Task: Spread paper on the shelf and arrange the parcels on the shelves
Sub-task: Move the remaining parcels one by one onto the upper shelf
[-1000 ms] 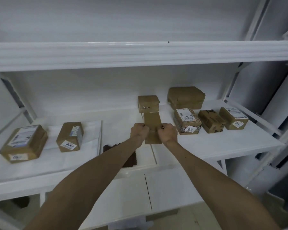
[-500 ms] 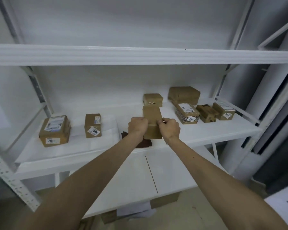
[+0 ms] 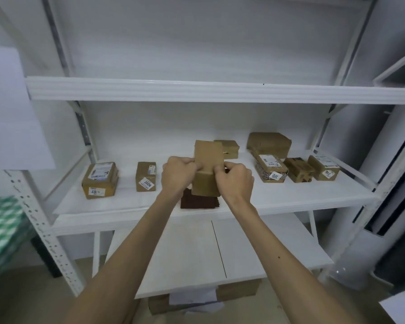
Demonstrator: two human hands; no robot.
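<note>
Slippage is my first worry here. My left hand (image 3: 179,175) and right hand (image 3: 235,181) each curl round one long side of the held parcel (image 3: 208,164). The fingertips pinch its edges rather than cup it from below. It hangs lifted clear of the shelf (image 3: 290,202), with its far end tipped up. I judge that so narrow a grip could let it twist out and drop.

Directly below the held parcel, a dark brown slab (image 3: 198,202) lies at the shelf's front lip. A fall there could knock the slab off the edge or leave the parcel rocking on it. Just behind the held parcel sits a small parcel (image 3: 229,148), partly hidden by it, so pushing forward blind could shove that one toward the back wall.

Left of the held parcel stand the parcel marked 3006 (image 3: 146,176) and, further left, the parcel marked 07 (image 3: 99,180), both on the white paper (image 3: 117,202). A careless set-down on that side could ruck or drag the sheet. Right of the held parcel, the parcel marked 2012 (image 3: 270,170) heads a tight row, which a wide swing of my right forearm might clip. I cannot tell whether paper covers the spot beneath the held parcel.
</note>
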